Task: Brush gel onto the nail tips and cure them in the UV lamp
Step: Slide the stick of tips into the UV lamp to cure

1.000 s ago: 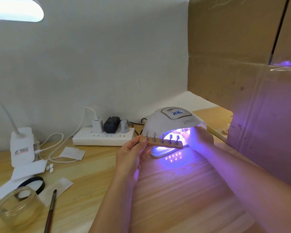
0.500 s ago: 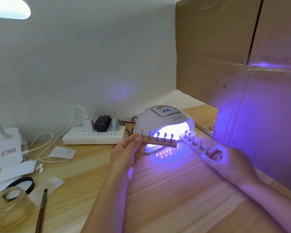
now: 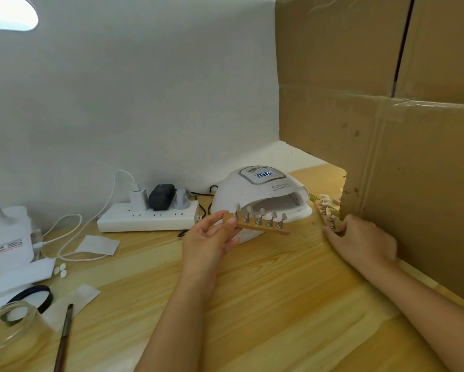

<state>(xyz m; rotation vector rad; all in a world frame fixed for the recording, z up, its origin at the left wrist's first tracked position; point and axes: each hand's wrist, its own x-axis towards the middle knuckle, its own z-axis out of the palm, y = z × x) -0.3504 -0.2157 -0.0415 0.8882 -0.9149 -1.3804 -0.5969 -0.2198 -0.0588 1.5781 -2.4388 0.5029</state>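
The left hand (image 3: pixel 208 241) pinches one end of a wooden strip (image 3: pixel 255 226) between thumb and fingers, holding it level just in front of the lamp's mouth. Five nail tips (image 3: pixel 260 213) stand along it on small metal stands — pale, glossy, each tilted a little toward the lamp (image 3: pixel 260 193). The right hand (image 3: pixel 359 241) lies on the table (image 3: pixel 265 304) with its fingers curled on the near end of a second strip (image 3: pixel 328 214), which runs along the table away from the hand, between the lamp and the cardboard box (image 3: pixel 413 157); its tips are white too, though too small to make out well. The lamp is a white dome with a lit number display on top — no glow shows in its opening.

A brush (image 3: pixel 64 336) and a glass jar (image 3: pixel 8 334) sit at the near left; a power strip (image 3: pixel 147 218) lies behind.
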